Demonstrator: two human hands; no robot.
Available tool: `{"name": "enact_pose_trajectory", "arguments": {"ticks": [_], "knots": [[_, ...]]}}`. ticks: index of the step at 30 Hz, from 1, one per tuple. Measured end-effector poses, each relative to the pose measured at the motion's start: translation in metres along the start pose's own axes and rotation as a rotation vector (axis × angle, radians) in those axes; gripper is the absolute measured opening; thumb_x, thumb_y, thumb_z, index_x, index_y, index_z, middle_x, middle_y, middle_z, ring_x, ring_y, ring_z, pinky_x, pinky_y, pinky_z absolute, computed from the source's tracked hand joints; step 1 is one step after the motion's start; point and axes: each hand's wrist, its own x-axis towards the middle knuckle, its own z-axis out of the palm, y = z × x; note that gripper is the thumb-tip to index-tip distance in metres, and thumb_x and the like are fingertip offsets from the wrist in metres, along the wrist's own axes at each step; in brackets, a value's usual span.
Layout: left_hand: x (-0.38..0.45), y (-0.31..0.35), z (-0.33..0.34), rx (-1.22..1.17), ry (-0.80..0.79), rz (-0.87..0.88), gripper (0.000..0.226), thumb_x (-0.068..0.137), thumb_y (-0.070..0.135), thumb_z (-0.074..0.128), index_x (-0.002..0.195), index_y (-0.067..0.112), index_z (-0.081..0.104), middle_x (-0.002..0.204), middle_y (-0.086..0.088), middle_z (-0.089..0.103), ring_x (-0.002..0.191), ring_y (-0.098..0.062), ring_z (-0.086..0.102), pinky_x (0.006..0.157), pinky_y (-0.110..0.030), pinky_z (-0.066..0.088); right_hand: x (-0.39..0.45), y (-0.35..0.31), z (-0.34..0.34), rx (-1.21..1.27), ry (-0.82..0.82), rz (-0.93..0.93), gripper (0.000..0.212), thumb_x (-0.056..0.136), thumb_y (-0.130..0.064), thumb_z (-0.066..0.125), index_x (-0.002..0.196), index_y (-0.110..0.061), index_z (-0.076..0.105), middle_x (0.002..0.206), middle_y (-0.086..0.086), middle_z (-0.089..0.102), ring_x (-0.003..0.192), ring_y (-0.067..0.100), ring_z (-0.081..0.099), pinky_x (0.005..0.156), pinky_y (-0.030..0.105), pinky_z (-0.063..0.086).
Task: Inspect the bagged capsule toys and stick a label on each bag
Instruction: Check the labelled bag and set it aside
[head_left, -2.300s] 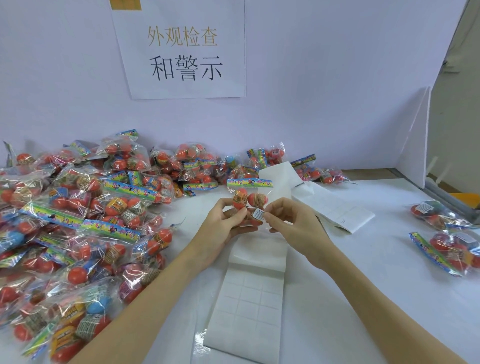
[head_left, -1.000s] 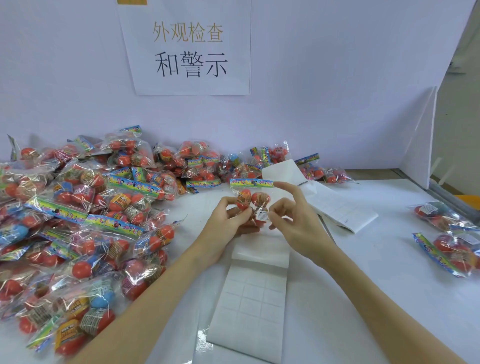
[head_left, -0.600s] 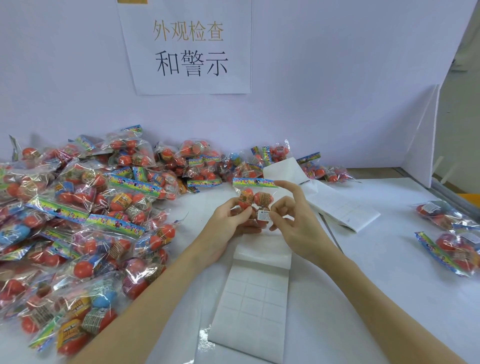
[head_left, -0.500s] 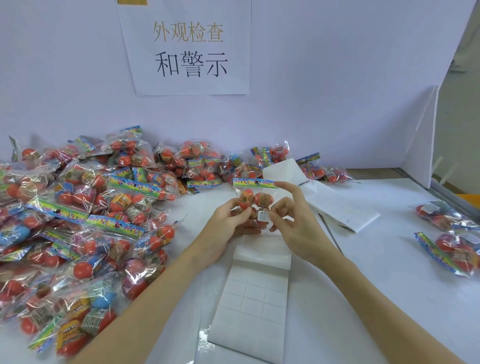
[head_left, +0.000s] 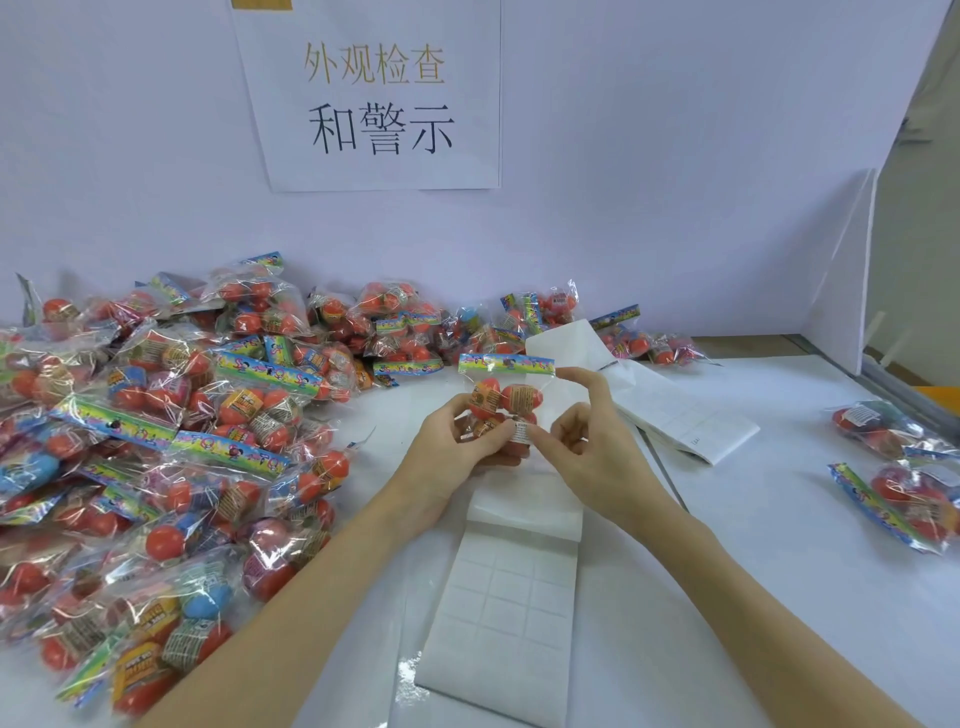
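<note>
Gripping a clear plastic bag of orange capsule toys with a rainbow paper header, the left hand holds it upright above the middle of the white bench, fingers curled round its lower left side. The right hand is at the bag's lower right, its thumb pressing a small white printed label onto the plastic while the forefinger stands raised near the header and the other fingers are loosely curled. Compared with 2.3 s ago, when the right fingers were pinching the label against the bag, the forefinger has lifted clear and the label now lies flat on the bag (half a second ago the pose was already the same).

Under the hands lies a long white strip of label backing paper, running toward the near edge. A second folded white label sheet lies just beyond the right hand. A big heap of bagged capsule toys covers the left side and runs along the far edge. Two more bags lie at the right edge. A white paper sign with Chinese characters hangs on the pale wall behind.
</note>
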Motion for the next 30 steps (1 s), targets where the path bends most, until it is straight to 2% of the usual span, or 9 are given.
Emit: {"name": "enact_pose_trajectory", "arguments": {"ticks": [3,6,9,12,15,18,22,26,30], "knots": [[0.001,0.001,-0.001,-0.056,0.02,-0.011,0.031,0.094,0.0,0.07,0.124,-0.002,0.062,0.113,-0.027,0.074,0.091,-0.04,0.075,0.079,-0.035,0.062,0.001,0.0,-0.006,-0.042,0.026,0.169,0.044,0.095,-0.029,0.075,0.13,-0.029,0.048,0.075,0.006,0.061,0.061,0.001,0.055,0.062,0.013,0.046],[0.001,0.002,0.001,-0.121,0.014,-0.031,0.041,0.086,0.004,0.076,0.125,-0.003,0.062,0.116,-0.025,0.073,0.093,-0.041,0.075,0.08,-0.035,0.063,0.002,-0.006,-0.01,0.225,-0.039,0.314,0.027,0.102,-0.033,0.065,0.125,-0.019,0.065,0.088,0.007,0.07,0.069,0.006,0.064,0.064,0.019,0.052],[0.001,0.003,0.0,-0.127,-0.032,-0.023,0.048,0.077,0.011,0.081,0.121,-0.002,0.066,0.113,-0.023,0.074,0.094,-0.039,0.075,0.083,-0.037,0.063,0.0,-0.013,-0.004,0.28,-0.129,0.271,0.028,0.094,-0.042,0.072,0.111,-0.02,0.071,0.088,0.004,0.075,0.078,0.012,0.07,0.066,0.022,0.055],[0.0,0.003,-0.002,-0.155,-0.119,-0.03,0.042,0.081,0.011,0.082,0.118,-0.002,0.069,0.114,-0.027,0.073,0.098,-0.039,0.075,0.085,-0.038,0.062,-0.001,-0.013,-0.003,0.304,-0.111,0.237,0.028,0.086,-0.03,0.083,0.098,-0.009,0.068,0.08,0.006,0.074,0.072,0.013,0.068,0.064,0.021,0.054],[-0.001,0.004,-0.003,-0.166,-0.171,-0.024,0.033,0.081,0.014,0.083,0.113,0.007,0.077,0.115,-0.025,0.074,0.1,-0.038,0.075,0.086,-0.037,0.062,0.0,-0.01,-0.01,0.525,-0.177,0.276,0.021,0.084,-0.025,0.082,0.09,-0.011,0.068,0.083,0.008,0.069,0.074,0.017,0.064,0.069,0.022,0.054],[-0.001,0.004,-0.002,-0.141,-0.14,-0.001,0.026,0.083,0.013,0.081,0.109,0.012,0.08,0.113,-0.022,0.075,0.099,-0.035,0.075,0.084,-0.035,0.062,0.001,-0.01,-0.014,0.674,-0.232,0.347,0.016,0.086,-0.026,0.076,0.094,-0.012,0.072,0.086,0.008,0.071,0.076,0.017,0.064,0.073,0.022,0.055],[-0.002,0.004,0.0,-0.059,-0.08,0.031,0.038,0.08,0.015,0.085,0.116,0.007,0.075,0.115,-0.02,0.075,0.097,-0.038,0.075,0.085,-0.037,0.062,0.0,-0.011,-0.009,0.525,-0.209,0.349,0.037,0.085,-0.041,0.077,0.11,-0.014,0.073,0.082,0.007,0.07,0.075,0.016,0.066,0.07,0.023,0.055],[-0.003,0.003,0.002,-0.005,-0.058,0.032,0.042,0.085,0.014,0.085,0.122,0.005,0.067,0.113,-0.02,0.075,0.094,-0.039,0.075,0.084,-0.038,0.062,-0.001,-0.013,-0.01,0.409,-0.197,0.329,0.021,0.094,-0.032,0.076,0.11,-0.018,0.073,0.085,0.01,0.071,0.075,0.018,0.069,0.069,0.024,0.056],[-0.002,0.003,0.007,0.025,0.032,0.024,0.05,0.088,0.043,0.071,0.126,0.012,0.059,0.106,-0.013,0.074,0.094,-0.03,0.075,0.084,-0.039,0.061,0.004,-0.014,-0.018,0.348,-0.098,0.344,0.02,0.098,-0.029,0.071,0.109,-0.012,0.068,0.097,0.01,0.077,0.078,0.018,0.072,0.066,0.023,0.056]]}}
